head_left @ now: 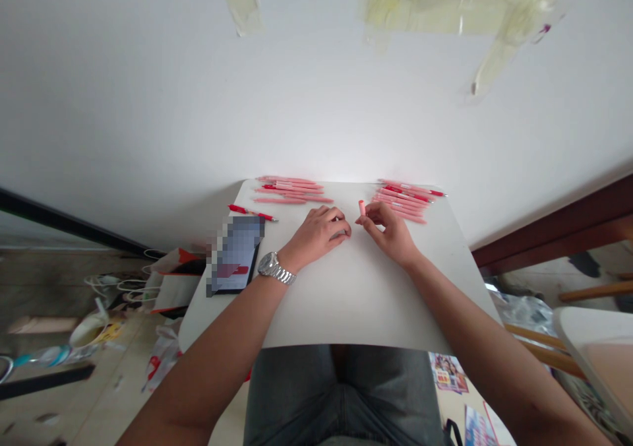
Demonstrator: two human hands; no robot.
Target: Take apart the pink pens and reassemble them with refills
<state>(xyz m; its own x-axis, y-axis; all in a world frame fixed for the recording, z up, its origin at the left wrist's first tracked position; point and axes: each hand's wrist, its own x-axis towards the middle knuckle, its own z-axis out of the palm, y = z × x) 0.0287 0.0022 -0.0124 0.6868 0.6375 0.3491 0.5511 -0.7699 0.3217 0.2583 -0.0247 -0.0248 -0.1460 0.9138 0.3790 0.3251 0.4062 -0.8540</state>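
We start at the right hand (390, 227), whose thumb and fingertips pinch a short pink cylinder (362, 208) with a redder end. Its long axis runs away from the body toward the wall (316, 116), the far end leaning slightly left; whether it stands up or lies flatter, we cannot tell from above. The left hand (324, 230) rests on the table (346, 294) just beside it, fingers curled, a small gap between thumb and forefinger — we cannot tell whether anything sits inside that curl. From those left fingertips the cylinder lies to the right and a little farther out, near but apart, so the right hand is plainly the nearer one: it already has contact.

Farther out, we see pink pens in two groups. The right-hand group (403, 202) lies just beyond the right knuckles, slanting; the left-hand group (299, 187) lies beyond the left hand, mostly crosswise — both at an angle to the cylinder's axis. A lone red pen (254, 213) lies past the phone (237, 254), on the left side, well apart from the fingers.
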